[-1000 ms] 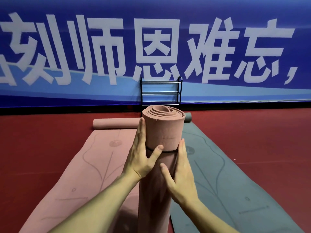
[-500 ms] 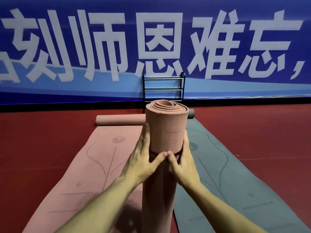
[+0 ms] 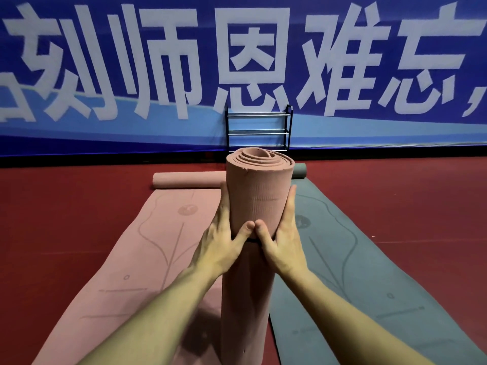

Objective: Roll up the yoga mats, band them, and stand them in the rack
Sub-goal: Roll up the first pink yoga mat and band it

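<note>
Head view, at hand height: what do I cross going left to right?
From the left: flat pink mat → left hand → rolled pink mat, upright and gripped by both hands → right hand → flat grey-green mat.

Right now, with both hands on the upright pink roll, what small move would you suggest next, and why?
Probably slide the dark band down toward the middle: it sits high on the rolled pink mat, just under both thumbs, while the left hand and right hand grip the roll.
</note>
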Motion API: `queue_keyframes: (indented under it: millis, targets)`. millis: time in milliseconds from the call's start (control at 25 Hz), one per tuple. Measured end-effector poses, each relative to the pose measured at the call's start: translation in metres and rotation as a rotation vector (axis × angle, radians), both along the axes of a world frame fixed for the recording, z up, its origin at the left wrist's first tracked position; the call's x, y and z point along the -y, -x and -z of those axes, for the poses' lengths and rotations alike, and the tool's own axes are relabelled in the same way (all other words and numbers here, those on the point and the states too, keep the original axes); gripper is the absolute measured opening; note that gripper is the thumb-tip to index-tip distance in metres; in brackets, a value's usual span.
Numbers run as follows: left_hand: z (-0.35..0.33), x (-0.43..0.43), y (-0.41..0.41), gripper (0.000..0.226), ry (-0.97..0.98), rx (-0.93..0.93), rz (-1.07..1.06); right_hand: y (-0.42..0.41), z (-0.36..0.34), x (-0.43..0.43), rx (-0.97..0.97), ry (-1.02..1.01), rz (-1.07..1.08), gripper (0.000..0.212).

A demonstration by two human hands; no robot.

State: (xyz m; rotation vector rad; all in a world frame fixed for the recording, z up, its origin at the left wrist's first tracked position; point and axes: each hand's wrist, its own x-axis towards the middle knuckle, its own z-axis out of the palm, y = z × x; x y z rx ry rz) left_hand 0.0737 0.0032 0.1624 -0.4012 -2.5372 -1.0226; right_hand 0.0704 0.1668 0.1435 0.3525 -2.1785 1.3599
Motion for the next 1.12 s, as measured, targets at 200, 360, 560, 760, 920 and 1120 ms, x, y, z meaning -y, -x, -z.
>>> queue_keyframes:
  millis: [200,360,560,760,920,1120]
  targets:
    - [0.028,0.021,-0.010,0.094,0.095,0.137,-0.035,-0.006,0.014,-0.010,0.178,-0.216,-0.035,0.107]
    - [0.009,0.015,-0.002,0.092,-0.067,-0.065,0.033,-0.006,-0.001,-0.004,0.122,-0.119,-0.005,0.108]
    - [0.019,0.015,-0.010,0.103,0.114,0.165,0.018,-0.005,0.008,-0.002,0.173,-0.054,-0.004,0.103]
    - [0.027,0.041,-0.011,0.101,0.357,0.177,0.006,-0.023,0.037,-0.005,0.261,-0.227,-0.093,0.101]
    - [0.019,0.046,-0.004,0.103,0.221,0.086,0.083,-0.014,0.018,-0.006,0.161,-0.184,-0.022,0.103]
    - [0.030,0.035,-0.013,0.113,0.263,0.183,0.079,-0.025,0.034,-0.004,0.236,-0.213,-0.017,0.112]
